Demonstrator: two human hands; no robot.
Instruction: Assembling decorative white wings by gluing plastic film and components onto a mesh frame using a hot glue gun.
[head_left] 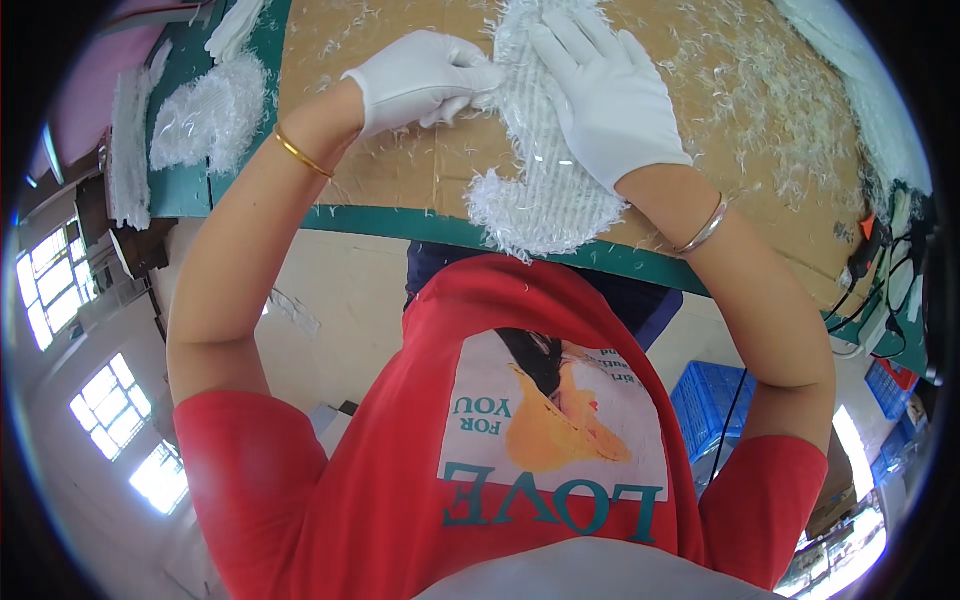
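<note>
A white, fringed piece of shaggy fabric [545,190] lies on the cardboard sheet, its rounded lower end reaching over the near table edge. My right hand [615,100], in a white glove, rests flat on its right side with the fingers stretched out. At the fabric's left edge, my gloved left hand [425,80] is closed, thumb and fingers pinched together. Its fingertips meet the shaggy fringe, and whatever they pinch is too small to make out.
Loose white fibres [790,110] litter the cardboard [390,175] on the green table [180,195]. More white shaggy pieces [212,115] lie at left. A white heap [850,60] stands far right, above a cable-fitted tool [868,245]. Blue crates [705,405] sit below the table.
</note>
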